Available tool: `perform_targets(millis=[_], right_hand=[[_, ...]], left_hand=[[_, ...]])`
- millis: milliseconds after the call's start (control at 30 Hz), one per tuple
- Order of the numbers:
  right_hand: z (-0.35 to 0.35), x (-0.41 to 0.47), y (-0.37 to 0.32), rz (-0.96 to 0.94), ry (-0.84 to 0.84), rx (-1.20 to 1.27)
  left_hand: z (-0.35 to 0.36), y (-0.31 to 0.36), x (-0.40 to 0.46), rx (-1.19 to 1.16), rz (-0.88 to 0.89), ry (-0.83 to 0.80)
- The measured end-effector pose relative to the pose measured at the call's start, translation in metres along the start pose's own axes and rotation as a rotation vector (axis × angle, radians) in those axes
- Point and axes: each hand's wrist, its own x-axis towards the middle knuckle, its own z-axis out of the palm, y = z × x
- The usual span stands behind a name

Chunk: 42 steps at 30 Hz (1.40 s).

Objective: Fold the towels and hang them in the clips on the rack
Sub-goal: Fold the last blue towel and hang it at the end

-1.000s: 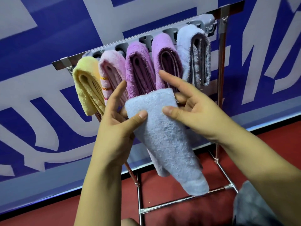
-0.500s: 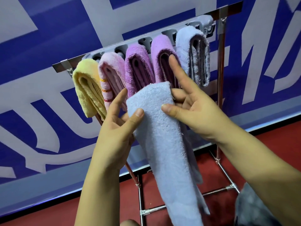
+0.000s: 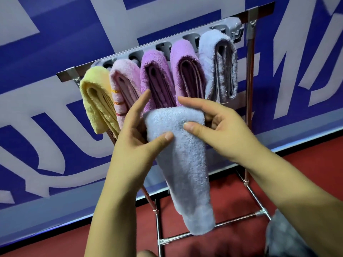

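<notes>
Lowered now, blue towel (image 3: 182,160) folded (thumbs in front) between left hand (image 3: 137,143) and right hand (image 3: 220,130) pinching grips.

A pale blue folded towel (image 3: 182,158) hangs down in front of the rack (image 3: 249,75), where 5 folded towels (image 3: 157,78) sit in clips (image 3: 165,48).

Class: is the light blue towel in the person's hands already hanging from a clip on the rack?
No, both hands hold the light blue towel below the rack.
</notes>
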Motion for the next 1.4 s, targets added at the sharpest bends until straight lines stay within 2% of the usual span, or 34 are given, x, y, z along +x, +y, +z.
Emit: perform_targets(millis=[133, 367, 533, 633, 767, 833, 933, 1033, 1133, 1200, 1267, 1400], right_hand=[[0.001, 0.002, -0.001, -0.033, 0.055, -0.039], [-0.006, 0.004, -0.007, -0.071, 0.109, -0.226], [-0.015, 0.001, -0.01, -0.078, 0.176, -0.155], [-0.026, -0.001, -0.015, -0.062, 0.204, -0.098], [-0.046, 0.004, -0.027, -0.018, 0.259, -0.109], [-0.059, 0.007, -0.032, -0.009, 0.299, -0.275], [-0.082, 0.011, -0.039, -0.013, 0.376, -0.699], [-0.098, 0.016, -0.057, 0.009, 0.23, -0.823], [-0.116, 0.027, -0.084, 0.118, 0.019, -0.838], [-0.13, 0.038, -0.098, 0.183, -0.063, -0.962], [-0.142, 0.051, -0.107, 0.241, -0.096, -1.066], [-0.159, 0.073, -0.117, 0.333, -0.058, -1.037]], left_hand=[[-0.004, 0.003, 0.004, 0.346, 0.094, 0.035], [0.001, 0.009, 0.012, 0.627, 0.135, 0.063], [0.009, 0.012, 0.023, 0.752, 0.19, -0.02], [0.013, 0.016, 0.032, 0.638, 0.157, -0.078], [0.026, 0.015, 0.05, 0.24, 0.032, -0.201], [0.037, 0.01, 0.06, 0.078, -0.023, -0.24], [0.055, 0.008, 0.071, -0.058, -0.058, -0.28], [0.07, 0.012, 0.083, -0.101, -0.053, -0.337], [0.089, 0.02, 0.098, -0.108, -0.027, -0.393], [0.102, 0.024, 0.11, -0.086, -0.012, -0.391], [0.115, 0.025, 0.122, -0.056, -0.001, -0.359], [0.148, 0.024, 0.139, -0.024, -0.011, -0.203]])
